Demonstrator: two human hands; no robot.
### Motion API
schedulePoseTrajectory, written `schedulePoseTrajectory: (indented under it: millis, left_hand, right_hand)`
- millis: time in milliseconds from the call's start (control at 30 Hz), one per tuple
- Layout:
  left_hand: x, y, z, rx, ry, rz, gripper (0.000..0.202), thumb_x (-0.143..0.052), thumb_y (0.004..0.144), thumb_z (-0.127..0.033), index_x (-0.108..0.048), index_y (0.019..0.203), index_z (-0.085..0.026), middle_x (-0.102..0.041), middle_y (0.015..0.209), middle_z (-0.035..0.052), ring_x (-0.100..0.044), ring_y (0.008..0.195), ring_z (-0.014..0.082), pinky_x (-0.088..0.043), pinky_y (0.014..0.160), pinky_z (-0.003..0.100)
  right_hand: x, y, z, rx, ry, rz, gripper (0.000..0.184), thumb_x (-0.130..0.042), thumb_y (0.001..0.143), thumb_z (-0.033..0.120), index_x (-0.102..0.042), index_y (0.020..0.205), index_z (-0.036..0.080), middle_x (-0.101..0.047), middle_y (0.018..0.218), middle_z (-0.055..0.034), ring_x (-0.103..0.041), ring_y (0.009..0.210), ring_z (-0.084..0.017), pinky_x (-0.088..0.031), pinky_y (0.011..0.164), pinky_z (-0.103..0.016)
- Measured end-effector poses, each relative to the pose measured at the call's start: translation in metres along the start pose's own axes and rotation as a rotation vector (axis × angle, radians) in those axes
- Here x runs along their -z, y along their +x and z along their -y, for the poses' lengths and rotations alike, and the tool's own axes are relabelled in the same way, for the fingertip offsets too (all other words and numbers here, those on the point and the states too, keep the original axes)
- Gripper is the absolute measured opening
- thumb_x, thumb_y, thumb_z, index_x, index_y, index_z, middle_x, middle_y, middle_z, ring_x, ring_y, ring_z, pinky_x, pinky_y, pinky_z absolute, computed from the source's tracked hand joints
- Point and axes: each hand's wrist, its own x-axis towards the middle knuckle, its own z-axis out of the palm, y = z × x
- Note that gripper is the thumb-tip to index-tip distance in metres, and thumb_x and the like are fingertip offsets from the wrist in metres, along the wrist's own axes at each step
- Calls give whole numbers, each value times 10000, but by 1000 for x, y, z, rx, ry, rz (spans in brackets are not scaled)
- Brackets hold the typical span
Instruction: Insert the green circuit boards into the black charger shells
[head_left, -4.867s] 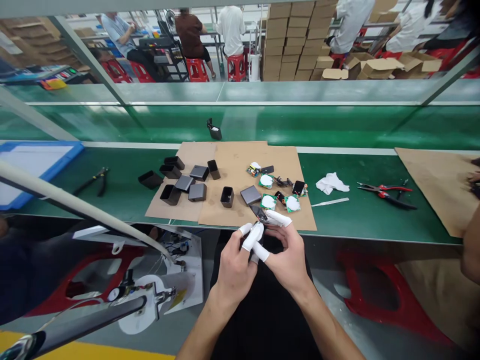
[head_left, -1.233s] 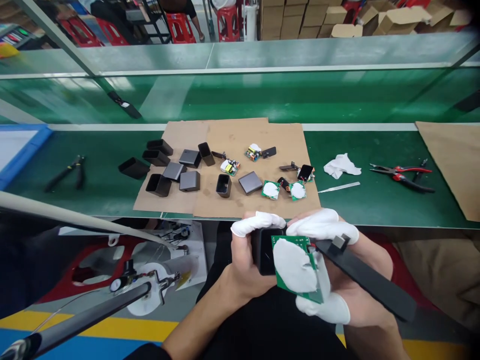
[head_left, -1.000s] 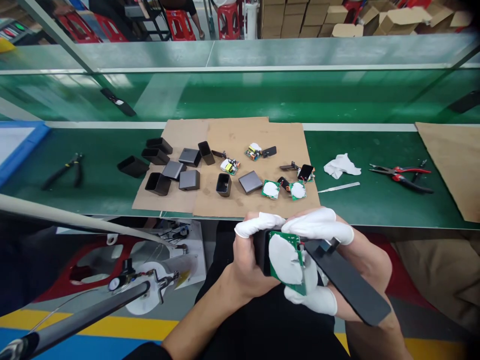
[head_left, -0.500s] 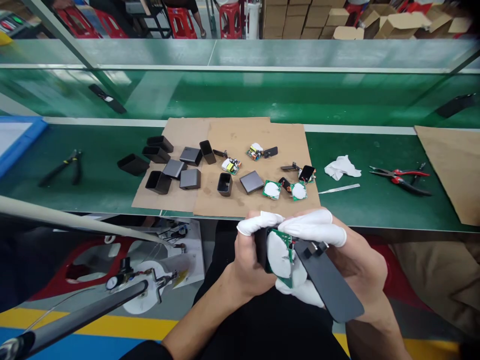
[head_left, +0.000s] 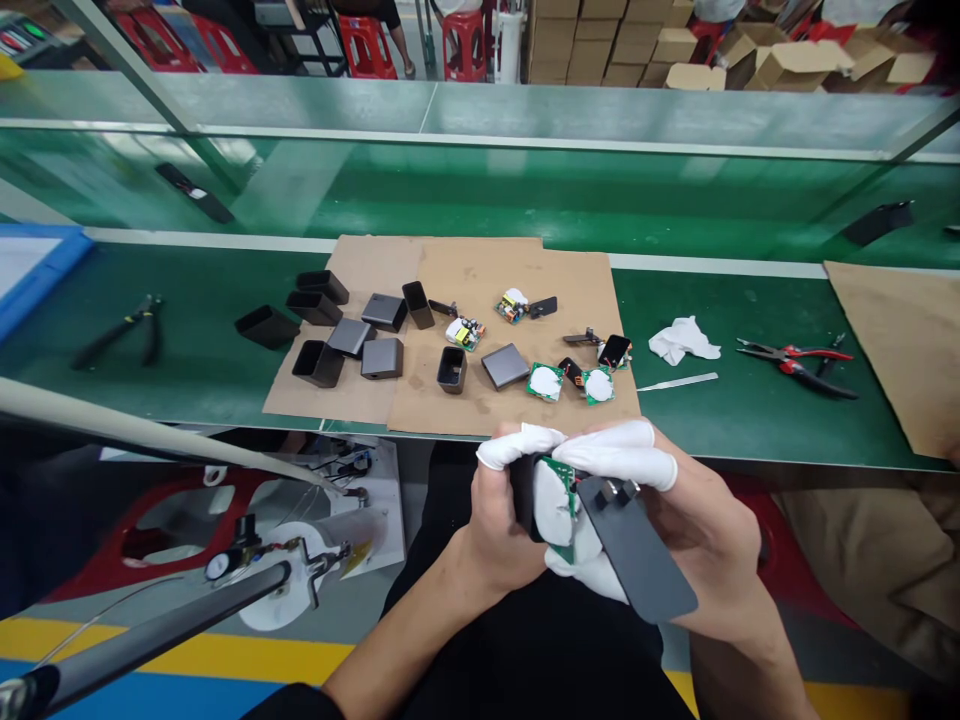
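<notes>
My left hand [head_left: 499, 530], a white finger cot on its thumb, is closed around a dark plastic housing [head_left: 523, 492]. At the housing's mouth is a green circuit board [head_left: 562, 550] with a white pad on its face; part of it seems to sit inside. My right hand [head_left: 694, 520], in white finger cots, grips the circuit board by its outer side. A dark end cap [head_left: 637, 550] with plug prongs hangs off the board, tilted down to the right in front of my right palm. The right fingertips are partly hidden behind the cap.
Cardboard [head_left: 420, 400] on the green bench carries several dark housings [head_left: 318, 363] and several circuit boards [head_left: 545, 382]. To the right lie a crumpled white cloth [head_left: 682, 340], a thin metal blade [head_left: 679, 381] and red-handled pliers [head_left: 795, 362]. Black-handled cutters [head_left: 127, 330] lie at left.
My right hand has moved slightly left with the circuit board and end cap, so less of the board shows outside the housing. My left hand has hardly moved.
</notes>
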Motion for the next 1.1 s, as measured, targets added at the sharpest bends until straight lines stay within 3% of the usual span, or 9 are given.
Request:
schedulePoseTrajectory:
  millis: [167, 467, 900, 1100]
  left_hand:
    - [2, 0, 1, 5, 3, 17, 725, -936, 841, -395, -539, 1437, -286, -640, 1145, 74, -722, 969, 227, -631, 840, 371]
    - [0, -1, 3, 8, -29, -12, 625, -876, 869, -255, -545, 1399, -258, -635, 1131, 55, -708, 941, 195, -620, 817, 332]
    - [3, -2, 2, 42, -20, -20, 613, -870, 853, -195, -540, 1363, -271, -617, 1061, 24, -665, 832, 160, -592, 752, 303]
    - [2, 1, 2, 45, -1, -38, 583, -892, 861, -277, -548, 1332, -280, -623, 1047, 23, -673, 817, 167, -609, 740, 312]
  right_hand:
    - [-1, -2, -2, -24, 0, 20, 709, -908, 790, 45, -676, 1431, 240, -740, 1287, -107, -711, 1109, -277, -620, 937, -415]
    - [-2, 6, 3, -58, -39, 57, 690, -915, 788, 62, -685, 1410, 249, -751, 1419, -106, -724, 1177, -284, -608, 965, -397]
    - [-4, 9, 4, -87, -41, 75, 663, -891, 814, 59, -683, 1412, 259, -759, 1377, -106, -748, 1155, -281, -626, 929, -379]
    - [-3, 7, 3, -93, -89, 68, 658, -896, 817, 87, -683, 1412, 273, -784, 1312, -105, -766, 1138, -299, -638, 884, -383]
